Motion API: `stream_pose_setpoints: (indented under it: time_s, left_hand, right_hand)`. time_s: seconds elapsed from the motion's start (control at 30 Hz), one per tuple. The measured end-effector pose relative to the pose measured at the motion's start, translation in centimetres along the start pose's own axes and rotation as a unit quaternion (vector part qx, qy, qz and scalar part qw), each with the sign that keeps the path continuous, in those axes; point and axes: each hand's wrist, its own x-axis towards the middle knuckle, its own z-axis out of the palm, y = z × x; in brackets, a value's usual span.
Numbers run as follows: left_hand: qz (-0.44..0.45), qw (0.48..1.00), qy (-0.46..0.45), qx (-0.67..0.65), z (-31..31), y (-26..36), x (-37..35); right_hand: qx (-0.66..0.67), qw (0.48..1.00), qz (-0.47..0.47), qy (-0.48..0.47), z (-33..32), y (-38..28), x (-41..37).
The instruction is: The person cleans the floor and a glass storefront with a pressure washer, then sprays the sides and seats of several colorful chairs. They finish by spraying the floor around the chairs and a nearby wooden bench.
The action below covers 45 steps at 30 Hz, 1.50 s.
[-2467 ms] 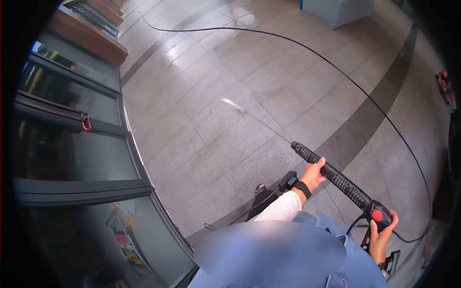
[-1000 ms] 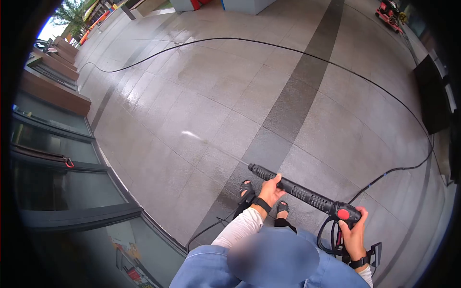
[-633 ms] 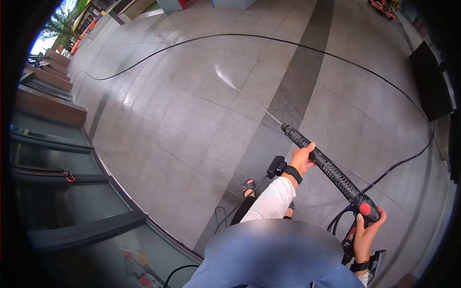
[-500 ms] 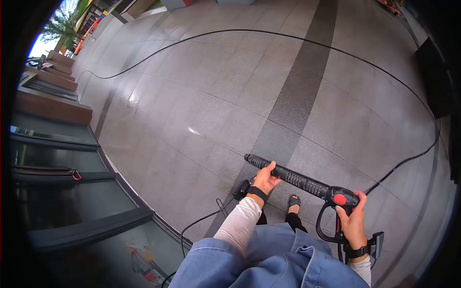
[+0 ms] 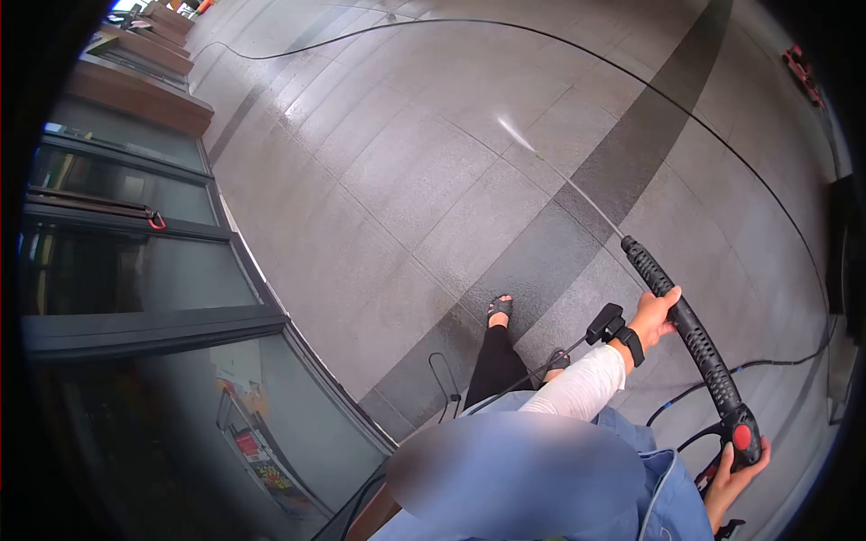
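A black pressure-washer gun [image 5: 690,334] with a perforated barrel and a red round button slants across the right side. My left hand [image 5: 656,316] is wrapped round the barrel at its middle. At the rear end, my right hand [image 5: 740,473] grips the gun beside the red button; part of it is hidden behind the gun body. A thin metal lance [image 5: 591,200] runs from the barrel toward the upper left, and a white spray [image 5: 516,133] shows beyond its tip, over the wet tiled floor [image 5: 433,207]. Both wrists carry black straps, the left with a small black device [image 5: 604,323].
A long black hose [image 5: 559,38] arcs over the floor and down the right side. Glass doors [image 5: 135,270] with dark frames line the left. My sandalled foot [image 5: 499,311] stands on the dark tile strip. A red object [image 5: 801,77] lies at the upper right.
The gun and both hands have moved right, and the barrel now points more steeply up the view. The spray has shifted up and right. One foot has stepped forward, and the view has turned.
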Motion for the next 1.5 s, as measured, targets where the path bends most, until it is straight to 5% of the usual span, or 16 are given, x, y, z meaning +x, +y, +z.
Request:
stream_pose_setpoints:
  time_s: [0.1,0.2,0.27,0.33,0.67,0.8,1.0,1.2,1.27,1.33,1.4,1.43,1.5]
  left_hand:
    - [0.031,0.998,-0.020,-0.046,-2.2,1.6,-1.9]
    - [0.073,0.987,0.070,-0.122,-10.6,2.1,-6.3]
    - [0.046,0.973,0.125,-0.187,-15.4,3.3,-10.7]
    - [0.054,0.959,0.164,-0.224,-17.7,5.0,-14.1]
    - [0.170,0.982,-0.031,-0.081,-9.9,21.6,-7.3]
    - [0.221,0.963,-0.017,-0.151,-17.8,29.0,-12.3]
    - [0.203,0.948,0.037,-0.242,-29.1,36.0,-22.3]
    - [0.189,0.960,-0.112,-0.174,-21.6,44.4,-15.8]
    - [0.203,0.954,-0.124,-0.183,-19.8,46.6,-16.0]
    - [0.231,0.947,-0.117,-0.189,-21.2,47.8,-17.4]
    - [0.250,0.940,-0.075,-0.219,-25.2,48.5,-19.4]
    - [0.252,0.937,-0.051,-0.238,-28.0,48.2,-20.3]
    - [0.247,0.927,0.000,-0.283,-31.7,47.8,-23.8]
  right_hand:
    - [0.022,0.990,-0.136,-0.043,0.3,-0.5,2.9]
    - [0.031,0.971,-0.103,-0.215,3.9,-4.0,4.4]
    - [-0.035,0.933,-0.208,-0.293,6.8,-4.9,5.2]
    - [-0.012,0.922,-0.184,-0.340,9.3,-7.0,4.3]
    - [0.069,0.966,-0.233,-0.084,14.8,-13.9,-2.1]
    - [-0.041,0.922,-0.362,-0.130,20.6,-22.5,-3.0]
    - [-0.039,0.879,-0.348,-0.324,29.1,-32.8,-7.2]
    - [-0.034,0.926,-0.363,-0.098,27.9,-33.2,-7.7]
    - [-0.019,0.959,-0.277,-0.047,28.6,-37.5,-9.3]
    - [0.002,0.950,-0.304,-0.076,29.6,-39.1,-8.7]
    - [0.001,0.940,-0.264,-0.218,31.9,-40.9,-7.6]
    - [-0.068,0.888,-0.404,-0.210,33.9,-41.7,-7.7]
    - [-0.065,0.868,-0.363,-0.333,36.9,-43.3,-7.6]
